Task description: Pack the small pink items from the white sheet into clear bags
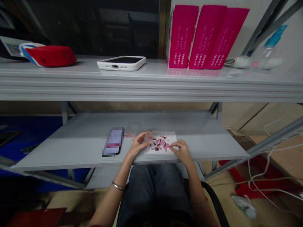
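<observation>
My left hand (138, 142) is closed around a small clear plastic cup (148, 136), tilted at the left edge of a white sheet (172, 135). On the sheet lie many small pink pieces (162, 142), like beads or pills, mixed with several dark capsule-shaped pieces (156, 148). My right hand (181, 149) pinches at the right side of this scatter, thumb and forefinger together. Something dark and tiny shows at its fingertips, too small to name. Behind my left hand are thin pink-and-white strips (129, 135) and a faint clear container (134, 126).
A phone (114, 142) with a blurred screen lies left on the grey lower shelf (80, 135). The upper shelf (151, 85) overhangs, bearing a white-cased phone (121, 63), a red pouch (54, 56), three magenta boxes (205, 37) and a spray bottle (267, 52). Cables (255, 179) hang at right.
</observation>
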`<state>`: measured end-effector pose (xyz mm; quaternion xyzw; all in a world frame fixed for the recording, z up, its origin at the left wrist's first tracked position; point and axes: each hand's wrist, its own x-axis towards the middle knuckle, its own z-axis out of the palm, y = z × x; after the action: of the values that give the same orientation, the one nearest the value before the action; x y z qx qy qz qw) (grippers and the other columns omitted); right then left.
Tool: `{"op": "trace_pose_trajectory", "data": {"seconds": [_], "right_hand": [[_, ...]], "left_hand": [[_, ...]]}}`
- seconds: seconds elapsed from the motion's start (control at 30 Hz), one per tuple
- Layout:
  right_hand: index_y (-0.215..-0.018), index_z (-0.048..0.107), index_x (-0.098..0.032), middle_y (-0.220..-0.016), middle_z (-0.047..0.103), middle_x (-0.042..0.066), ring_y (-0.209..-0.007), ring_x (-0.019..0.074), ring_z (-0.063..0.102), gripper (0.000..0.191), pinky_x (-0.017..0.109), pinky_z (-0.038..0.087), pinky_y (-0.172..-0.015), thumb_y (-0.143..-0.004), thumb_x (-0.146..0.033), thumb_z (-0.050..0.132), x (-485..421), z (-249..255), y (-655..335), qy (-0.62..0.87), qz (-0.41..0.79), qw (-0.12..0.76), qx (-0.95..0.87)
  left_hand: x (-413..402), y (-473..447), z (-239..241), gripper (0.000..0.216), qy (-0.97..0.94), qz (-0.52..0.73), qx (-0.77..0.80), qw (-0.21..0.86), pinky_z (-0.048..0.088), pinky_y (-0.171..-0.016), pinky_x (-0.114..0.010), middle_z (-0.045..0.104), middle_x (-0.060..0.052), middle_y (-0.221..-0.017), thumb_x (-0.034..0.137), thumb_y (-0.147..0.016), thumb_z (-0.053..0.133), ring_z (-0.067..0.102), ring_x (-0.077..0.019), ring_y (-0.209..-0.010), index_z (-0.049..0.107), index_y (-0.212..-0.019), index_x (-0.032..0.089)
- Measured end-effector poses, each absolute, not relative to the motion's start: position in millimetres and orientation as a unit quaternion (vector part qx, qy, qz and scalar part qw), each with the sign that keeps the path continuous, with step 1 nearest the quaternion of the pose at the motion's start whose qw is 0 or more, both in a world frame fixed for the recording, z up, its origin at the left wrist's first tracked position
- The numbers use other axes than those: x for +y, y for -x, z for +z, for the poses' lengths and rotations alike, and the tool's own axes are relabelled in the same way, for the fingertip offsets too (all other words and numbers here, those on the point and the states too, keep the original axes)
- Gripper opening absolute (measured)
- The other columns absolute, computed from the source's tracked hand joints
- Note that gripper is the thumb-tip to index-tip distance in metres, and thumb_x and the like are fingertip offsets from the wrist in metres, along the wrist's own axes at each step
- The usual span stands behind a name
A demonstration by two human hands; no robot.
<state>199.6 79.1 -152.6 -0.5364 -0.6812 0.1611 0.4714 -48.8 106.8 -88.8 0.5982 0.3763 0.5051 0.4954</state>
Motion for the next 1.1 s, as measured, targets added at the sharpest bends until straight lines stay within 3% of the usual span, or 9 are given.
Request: {"op": "trace_pose_trajectory", "data": {"seconds": [0.5,0.8,1.1], "right_hand": [[-0.075,0.072,-0.023,-0.074,0.058,0.004,-0.075,0.0187,0.054,0.014,0.033,0.043,-0.071,-0.074,-0.036,0.069,75.2,-152.6,-198.9,0.530,0.135,0.478,-0.687],[-0.077,0.071,-0.024,-0.075,0.060,0.003,-0.079,0.0192,0.055,0.016,0.033,0.043,-0.074,-0.077,-0.039,0.065,82.1,-64.9,-161.9,0.498,0.130,0.596,-0.616],[-0.091,0.072,-0.026,-0.082,0.060,0.004,-0.083,0.0188,0.056,0.021,0.032,0.044,-0.077,-0.081,-0.041,0.060,78.1,-50.3,-125.3,0.452,0.211,0.491,-0.715]], "left_hand": [[105.6,47.9,-89.8,0.050,-0.618,0.508,0.382,0.464,0.042,-0.091,-0.035,0.066,-0.008,-0.099,0.026,-0.063,0.077,0.060,-0.0209,-0.094,0.062,-0.109,0.016],[95.0,41.5,-90.7,0.045,-0.643,0.564,0.467,0.224,0.044,-0.082,-0.033,0.067,-0.006,-0.093,0.030,-0.062,0.075,0.060,-0.0210,-0.086,0.063,-0.103,0.017],[79.7,24.7,-90.7,0.044,-0.680,0.540,0.473,0.147,0.043,-0.086,-0.035,0.065,-0.008,-0.106,0.028,-0.068,0.069,0.059,-0.0230,-0.095,0.059,-0.110,0.019]]}}
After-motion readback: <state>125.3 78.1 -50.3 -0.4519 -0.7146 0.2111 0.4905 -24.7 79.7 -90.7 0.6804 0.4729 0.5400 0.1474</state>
